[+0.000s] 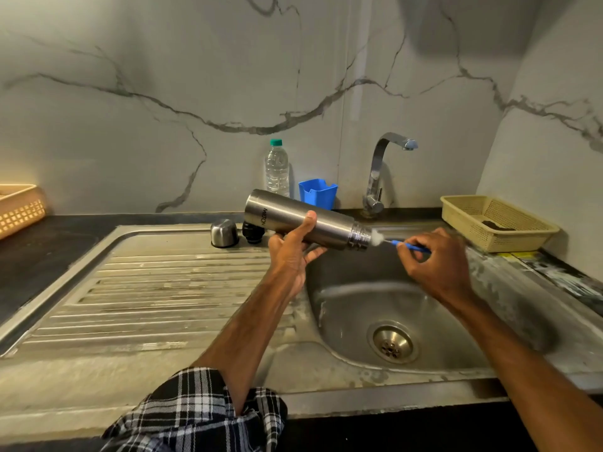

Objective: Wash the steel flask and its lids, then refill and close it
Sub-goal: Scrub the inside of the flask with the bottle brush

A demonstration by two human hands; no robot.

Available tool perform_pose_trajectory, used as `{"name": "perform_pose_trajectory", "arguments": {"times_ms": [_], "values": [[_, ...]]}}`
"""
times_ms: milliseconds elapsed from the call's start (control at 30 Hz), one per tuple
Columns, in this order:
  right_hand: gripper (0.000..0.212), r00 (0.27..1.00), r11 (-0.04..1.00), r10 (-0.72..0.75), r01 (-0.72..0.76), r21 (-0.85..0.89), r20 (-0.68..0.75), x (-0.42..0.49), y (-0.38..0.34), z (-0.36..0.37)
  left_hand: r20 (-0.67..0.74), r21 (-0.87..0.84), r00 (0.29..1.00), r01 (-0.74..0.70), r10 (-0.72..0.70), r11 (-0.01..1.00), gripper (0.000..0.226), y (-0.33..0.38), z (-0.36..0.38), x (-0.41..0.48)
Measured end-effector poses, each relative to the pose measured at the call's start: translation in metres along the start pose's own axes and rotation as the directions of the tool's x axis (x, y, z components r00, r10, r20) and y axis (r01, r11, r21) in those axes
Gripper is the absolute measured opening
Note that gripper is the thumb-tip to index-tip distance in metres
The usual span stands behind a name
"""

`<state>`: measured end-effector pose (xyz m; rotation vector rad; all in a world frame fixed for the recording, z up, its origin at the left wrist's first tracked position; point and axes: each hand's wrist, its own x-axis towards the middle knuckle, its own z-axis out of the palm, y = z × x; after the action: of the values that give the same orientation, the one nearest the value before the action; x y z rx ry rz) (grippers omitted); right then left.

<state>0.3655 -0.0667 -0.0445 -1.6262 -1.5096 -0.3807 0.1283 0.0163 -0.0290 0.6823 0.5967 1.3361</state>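
Brushed steel flask [300, 218], dull stained metal sink [368, 308], glossy marble wall [163, 93]

Left grip [295, 252] and right grip [437, 262] curl closed, forearms extended.

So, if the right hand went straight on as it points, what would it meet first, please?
Probably the open mouth of the steel flask in the left hand; the right hand aims its brush there.

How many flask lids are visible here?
2: a steel cap on the draining board and a black stopper right beside it, partly hidden behind the flask.
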Motion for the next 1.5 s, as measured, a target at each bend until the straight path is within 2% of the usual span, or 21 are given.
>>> {"name": "perform_pose_trajectory", "arguments": {"times_ms": [100,233,333,433,567,700,900,1033,1167,1233,1300,1367,1433,1500], "values": [[0.020,1.000,0.999,0.010,-0.010,-0.040,-0.002,-0.002,-0.003,-0.001,-0.012,0.000,1.000,0.008,-0.008,1.000,0.038,0.000,-0.002,-0.002],[0.024,0.999,0.995,-0.049,0.049,-0.083,0.010,-0.007,-0.031,0.012,0.026,0.035,0.999,0.027,-0.028,0.999,0.030,-0.008,0.006,-0.010],[0.031,0.999,0.998,0.045,-0.046,-0.037,-0.016,-0.002,-0.006,0.001,0.017,0.002,1.000,-0.010,0.010,1.000,0.031,0.001,0.002,-0.005],[0.035,0.989,0.992,0.126,-0.126,0.007,-0.080,-0.002,0.000,0.001,0.005,0.003,1.000,0.018,-0.018,1.000,0.032,-0.001,0.001,-0.008],[0.034,0.994,0.994,0.102,-0.102,-0.024,-0.029,-0.004,-0.015,0.016,0.050,0.043,0.997,0.050,-0.052,0.998,0.028,-0.011,0.011,-0.016],[0.040,0.974,0.975,0.223,-0.223,0.011,-0.043,0.001,0.005,0.000,0.010,0.009,1.000,0.016,-0.016,1.000,0.030,-0.002,0.005,-0.006],[0.040,0.988,0.988,0.150,-0.151,-0.016,-0.027,-0.002,-0.014,0.014,0.080,0.081,0.996,0.044,-0.050,0.996,0.028,-0.010,0.009,-0.012],[0.040,0.972,0.972,0.230,-0.232,-0.025,-0.049,0.001,0.006,-0.005,0.040,0.031,0.999,0.021,-0.023,0.999,0.033,-0.002,0.001,0.000],[0.038,0.978,0.979,0.205,-0.205,-0.005,0.038,0.000,-0.010,0.008,0.099,0.086,0.992,0.074,-0.083,0.993,0.044,-0.013,0.004,-0.006],[0.038,0.978,0.980,0.200,-0.200,-0.009,0.064,0.001,-0.013,0.007,0.119,0.105,0.990,0.060,-0.072,0.993,0.041,-0.013,0.006,-0.006],[0.042,0.966,0.971,0.238,-0.239,0.004,0.099,0.002,-0.007,-0.003,0.107,0.083,0.993,0.037,-0.045,0.996,0.039,-0.006,0.002,-0.001],[0.044,0.954,0.958,0.284,-0.286,0.006,0.099,0.003,0.000,-0.012,0.086,0.052,0.995,0.036,-0.040,0.998,0.047,-0.002,-0.004,0.005],[0.045,0.947,0.955,0.293,-0.296,-0.002,0.129,0.003,-0.003,-0.009,0.082,0.059,0.994,0.062,-0.066,0.996,0.056,-0.004,-0.006,0.003],[0.044,0.942,0.957,0.281,-0.288,0.011,0.185,0.002,-0.009,0.001,0.109,0.091,0.990,0.083,-0.092,0.992,0.056,-0.009,-0.001,-0.001]]}}
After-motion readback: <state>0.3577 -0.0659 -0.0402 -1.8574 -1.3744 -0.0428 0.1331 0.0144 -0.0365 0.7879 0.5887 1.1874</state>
